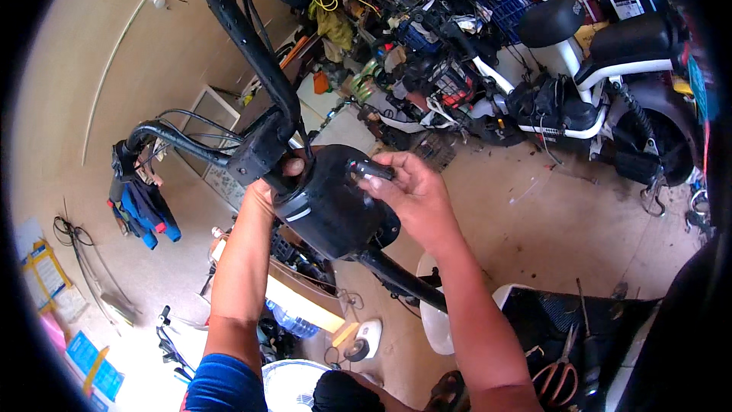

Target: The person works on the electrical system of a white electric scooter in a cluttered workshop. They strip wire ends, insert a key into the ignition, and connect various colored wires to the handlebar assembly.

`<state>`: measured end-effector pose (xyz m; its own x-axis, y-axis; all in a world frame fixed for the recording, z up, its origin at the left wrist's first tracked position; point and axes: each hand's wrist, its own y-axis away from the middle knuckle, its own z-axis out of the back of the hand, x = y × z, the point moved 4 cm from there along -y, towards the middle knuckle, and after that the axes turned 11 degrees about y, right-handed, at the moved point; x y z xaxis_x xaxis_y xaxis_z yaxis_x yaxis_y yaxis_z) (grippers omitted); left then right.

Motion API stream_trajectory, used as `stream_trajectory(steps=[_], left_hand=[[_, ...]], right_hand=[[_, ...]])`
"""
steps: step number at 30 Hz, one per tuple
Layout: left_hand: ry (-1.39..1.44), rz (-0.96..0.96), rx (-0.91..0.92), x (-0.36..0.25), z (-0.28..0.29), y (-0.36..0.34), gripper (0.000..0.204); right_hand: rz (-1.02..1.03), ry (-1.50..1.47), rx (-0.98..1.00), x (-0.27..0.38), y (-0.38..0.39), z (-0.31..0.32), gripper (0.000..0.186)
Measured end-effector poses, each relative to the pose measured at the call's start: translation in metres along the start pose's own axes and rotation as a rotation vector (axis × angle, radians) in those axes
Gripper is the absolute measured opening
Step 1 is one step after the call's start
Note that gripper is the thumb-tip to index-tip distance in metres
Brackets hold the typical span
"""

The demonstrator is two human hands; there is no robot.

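A black cylindrical housing (pixel 328 210) sits among black curved handlebar tubes (pixel 259 61), cables and a bracket. My left hand (pixel 276 183) is wrapped behind the housing's upper left, just under the bracket, its thumb curled near the tube and its other fingers hidden. On the housing's upper right, my right hand (pixel 412 191) pinches a small black piece (pixel 379 170) with thumb and fingers, close against a small fitting there. A black tube (pixel 400 282) runs from the housing down toward the lower right, behind my right forearm.
A white-and-black scooter (pixel 568 57) stands at upper right beside a dense pile of parts and crates (pixel 427 38). Blue gloves (pixel 149 221) hang at the left handlebar end. Scissors (pixel 557 378) and a screwdriver (pixel 589 374) lie on a black surface at lower right.
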<state>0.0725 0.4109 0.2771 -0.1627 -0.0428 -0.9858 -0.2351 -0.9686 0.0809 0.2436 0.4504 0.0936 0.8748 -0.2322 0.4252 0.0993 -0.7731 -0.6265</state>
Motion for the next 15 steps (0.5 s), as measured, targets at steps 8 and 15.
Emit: stream_trajectory(steps=[8,15], left_hand=[[0.038,0.021,0.014,0.002,-0.004,0.001,0.083],[0.065,0.035,-0.094,0.004,0.037,-0.004,0.076]], right_hand=[[-0.013,0.489,0.076,0.014,0.008,0.018,0.028],[0.274,0.785,0.074,0.039,-0.002,0.003,0.033]])
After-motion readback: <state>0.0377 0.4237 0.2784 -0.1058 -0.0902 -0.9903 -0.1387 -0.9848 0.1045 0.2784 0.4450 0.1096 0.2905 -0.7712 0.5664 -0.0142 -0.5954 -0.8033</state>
